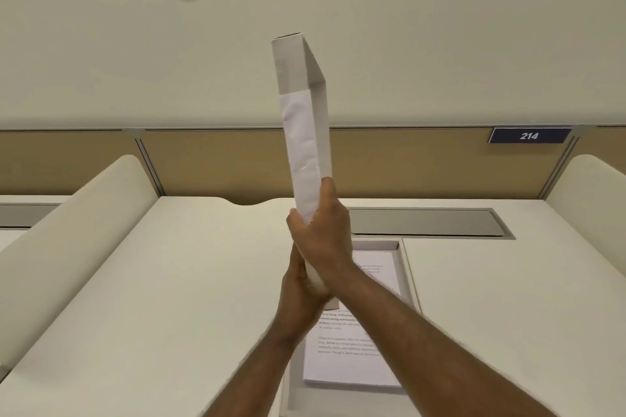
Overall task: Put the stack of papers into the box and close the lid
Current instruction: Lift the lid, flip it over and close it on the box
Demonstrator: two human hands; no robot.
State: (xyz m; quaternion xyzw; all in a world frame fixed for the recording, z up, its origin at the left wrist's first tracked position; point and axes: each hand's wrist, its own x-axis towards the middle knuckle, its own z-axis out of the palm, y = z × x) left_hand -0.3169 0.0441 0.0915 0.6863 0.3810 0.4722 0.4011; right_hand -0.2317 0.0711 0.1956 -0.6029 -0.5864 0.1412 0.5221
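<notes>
White cardboard lid (303,118) stands on edge in your grip — your right hand (325,234) and left hand (301,284) are pressed together around its lower end. Below your grip, the open box (404,267) lies on the desk (169,281) — the stack of papers (352,355) rests inside it.

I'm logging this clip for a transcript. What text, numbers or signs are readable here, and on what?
"214": white digits on the dark blue sign on the partition.
Printed paragraphs on the stack of papers in the box: too small and blurred to read.
The lid, held upright in both hands: no readable text.
</notes>
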